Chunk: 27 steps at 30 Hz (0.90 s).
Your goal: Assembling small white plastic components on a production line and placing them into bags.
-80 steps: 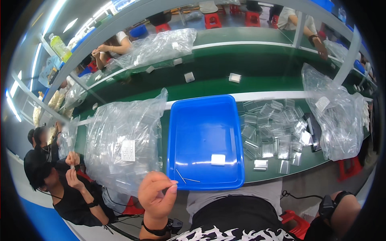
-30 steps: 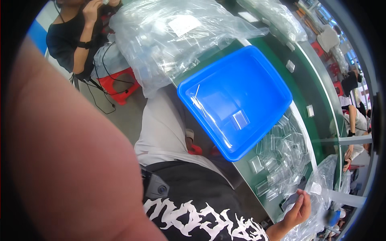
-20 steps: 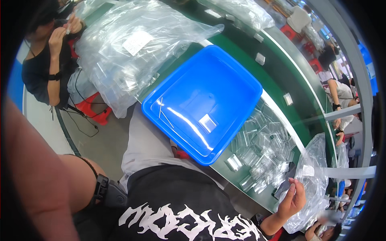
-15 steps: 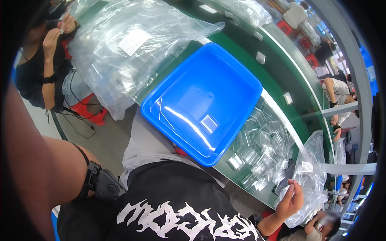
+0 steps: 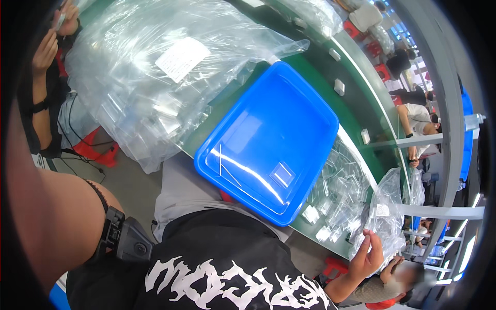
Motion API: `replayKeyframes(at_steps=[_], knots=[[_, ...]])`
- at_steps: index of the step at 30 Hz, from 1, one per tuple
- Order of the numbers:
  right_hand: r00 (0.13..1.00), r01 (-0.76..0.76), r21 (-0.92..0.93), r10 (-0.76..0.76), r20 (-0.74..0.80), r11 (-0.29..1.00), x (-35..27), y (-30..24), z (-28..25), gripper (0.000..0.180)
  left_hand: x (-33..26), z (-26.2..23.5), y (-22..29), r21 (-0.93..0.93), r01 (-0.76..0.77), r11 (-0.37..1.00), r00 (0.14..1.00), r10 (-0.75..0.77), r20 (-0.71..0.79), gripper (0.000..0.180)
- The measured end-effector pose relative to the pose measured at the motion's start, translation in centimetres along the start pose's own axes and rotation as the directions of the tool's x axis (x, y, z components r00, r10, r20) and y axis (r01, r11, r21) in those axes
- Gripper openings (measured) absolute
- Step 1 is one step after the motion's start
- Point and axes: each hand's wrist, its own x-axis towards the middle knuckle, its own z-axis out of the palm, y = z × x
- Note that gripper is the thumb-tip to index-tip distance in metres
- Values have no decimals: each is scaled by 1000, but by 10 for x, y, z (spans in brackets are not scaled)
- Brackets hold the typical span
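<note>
On the right, my right hand (image 5: 366, 256) is raised with its fingers bent and the tips drawn together. I see nothing between them. Behind it lies a clear plastic bag (image 5: 385, 219) with a white label. Close to the lens at the left edge is bare skin of my left arm or hand (image 5: 67, 222); its fingers do not show. A black strapped device (image 5: 135, 240) is on it. A blue tray (image 5: 305, 199) rests at the table's near edge, apart from both hands. Inside are a small clear plastic case (image 5: 282, 174) and thin white sticks (image 5: 221, 160).
Several clear plastic cases (image 5: 338, 186) are heaped right of the tray. A large clear bag (image 5: 129, 57) of similar pieces is at the left. Small pieces lie on the green conveyor (image 5: 356, 103). A co-worker's hands (image 5: 49, 46) hold a small piece at far left; other people sit right.
The view has shifted: the tray and large bag appear lower, and the co-worker at left is nearer the picture's edge. My right hand keeps its bent-finger pose. The tray's contents look unchanged.
</note>
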Motion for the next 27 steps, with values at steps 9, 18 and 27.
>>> replayKeyframes(at_steps=[9,18,27], knots=[[980,194,-104,-189,64,975,50,-57,17,21,-235,-127,-40,-69,29,997,988,-39,-150,82],[968,245,-123,-235,88,962,54,-80,21,22,-241,-109,-78,-149,5,989,984,-32,-176,81],[995,95,-160,-89,42,983,19,-84,7,22,-218,-207,-150,-281,13,960,1000,-18,-15,81]])
